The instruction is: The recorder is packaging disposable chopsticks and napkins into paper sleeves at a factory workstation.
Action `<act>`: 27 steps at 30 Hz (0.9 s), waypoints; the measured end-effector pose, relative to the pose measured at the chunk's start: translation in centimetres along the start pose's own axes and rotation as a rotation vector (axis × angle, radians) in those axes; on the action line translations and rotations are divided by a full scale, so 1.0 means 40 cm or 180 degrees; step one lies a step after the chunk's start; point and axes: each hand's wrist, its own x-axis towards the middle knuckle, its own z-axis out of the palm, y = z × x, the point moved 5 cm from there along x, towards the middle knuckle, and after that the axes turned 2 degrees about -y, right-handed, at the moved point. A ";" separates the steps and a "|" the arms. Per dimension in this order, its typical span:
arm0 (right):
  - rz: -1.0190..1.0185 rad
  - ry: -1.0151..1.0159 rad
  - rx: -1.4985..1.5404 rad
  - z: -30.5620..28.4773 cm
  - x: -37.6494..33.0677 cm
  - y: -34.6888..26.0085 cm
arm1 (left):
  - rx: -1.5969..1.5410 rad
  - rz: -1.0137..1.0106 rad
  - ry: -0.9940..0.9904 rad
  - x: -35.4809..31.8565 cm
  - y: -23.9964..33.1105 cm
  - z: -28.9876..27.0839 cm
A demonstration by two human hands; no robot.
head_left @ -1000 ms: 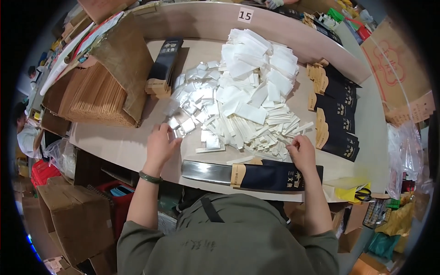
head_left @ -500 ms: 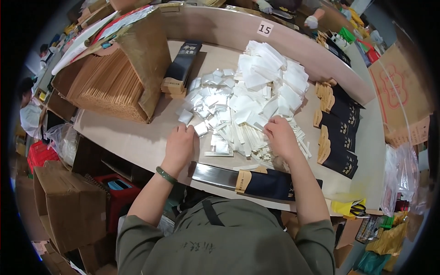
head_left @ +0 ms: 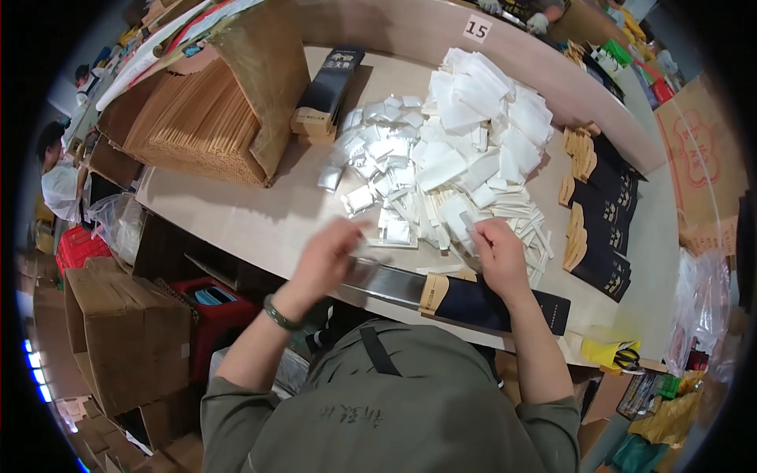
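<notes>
My left hand (head_left: 327, 256), smeared by motion, hovers over the table's near edge. Its fingers are closed on what looks like a small clear packet (head_left: 369, 272), too blurred to make out well. My right hand (head_left: 502, 256) pinches a slim white paper packet (head_left: 460, 219) at the near side of the white packet pile (head_left: 465, 94). Below the hands lies a shiny metal chute (head_left: 394, 285), its right part inside a dark blue sleeve (head_left: 469, 303) with a tan end. A heap of small silvery clear packets (head_left: 386, 150) lies left of the white pile.
An open carton (head_left: 272, 94) packed with brown wooden sticks (head_left: 193, 126) stands at the left. Dark sleeves (head_left: 335, 79) are stacked beside it. More filled sleeves (head_left: 603, 229) lie at the right, near yellow-wrapped scissors (head_left: 627, 359). A low partition (head_left: 394, 24) borders the back.
My left hand has drawn back from the silvery packets toward the metal chute. My right hand has lifted the white packet slightly. The whole view has shifted a little.
</notes>
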 end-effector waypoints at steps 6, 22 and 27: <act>0.0055 0.0032 0.0292 0.036 -0.017 -0.050 | 0.0496 0.0834 -0.0680 -0.027 0.045 0.151; -0.1504 -0.0002 -0.0995 0.183 -0.084 -0.256 | 0.3216 -0.0605 0.1246 0.236 -0.137 -0.660; -0.1384 -0.0838 -0.0861 0.237 -0.122 -0.170 | 0.3202 -0.0808 0.0376 0.285 -0.158 -0.609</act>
